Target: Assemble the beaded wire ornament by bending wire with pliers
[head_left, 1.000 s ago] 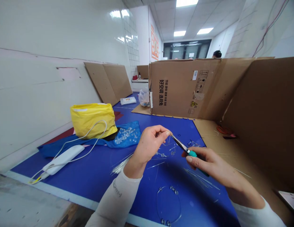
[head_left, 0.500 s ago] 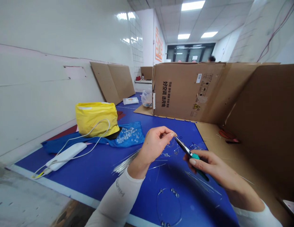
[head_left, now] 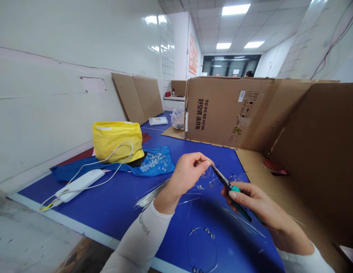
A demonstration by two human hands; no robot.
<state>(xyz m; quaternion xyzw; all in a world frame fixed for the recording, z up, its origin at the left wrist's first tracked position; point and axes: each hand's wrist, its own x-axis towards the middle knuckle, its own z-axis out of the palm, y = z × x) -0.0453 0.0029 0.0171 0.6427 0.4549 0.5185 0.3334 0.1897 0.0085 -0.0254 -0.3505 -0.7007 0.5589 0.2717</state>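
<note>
I have right hand [head_left: 251,197] clamped round pliers [head_left: 223,179], tip at left hand [head_left: 189,172], probably for close control. Left's pinched together; contents unclear.

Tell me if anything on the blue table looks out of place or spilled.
A few thin wires lie strewn across the blue table, apart from the larger bundle. Clear beads are loose but on a blue cloth, so probably not spilled.
</note>
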